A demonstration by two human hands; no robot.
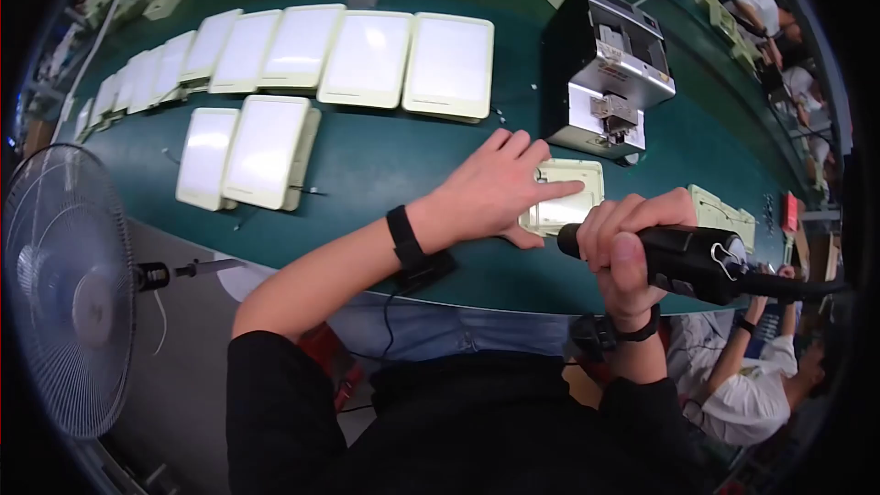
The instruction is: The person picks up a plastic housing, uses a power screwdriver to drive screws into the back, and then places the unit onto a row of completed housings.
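Observation:
A pale green plastic housing (pixel 594 174) lies on the green table in front of me, its inner side facing up. My left hand (pixel 490 188) holds it by its left side, the thumb at the near edge and the index finger stretched across it. In my right hand (pixel 634 229) is a black electric screwdriver (pixel 692 261), gripped with wrapped fingers and lying nearly level. Its nose points left, close to the housing's near edge, and hides part of that edge. A thick black cable runs off its right end.
White-faced panels (pixel 367 60) stand in a row along the far left, with two more panels (pixel 266 151) nearer. A black and silver bench machine (pixel 610 73) sits behind the housing. Another pale green part (pixel 724 220) lies right. A fan (pixel 73 293) stands left; a co-worker (pixel 747 394) is at lower right.

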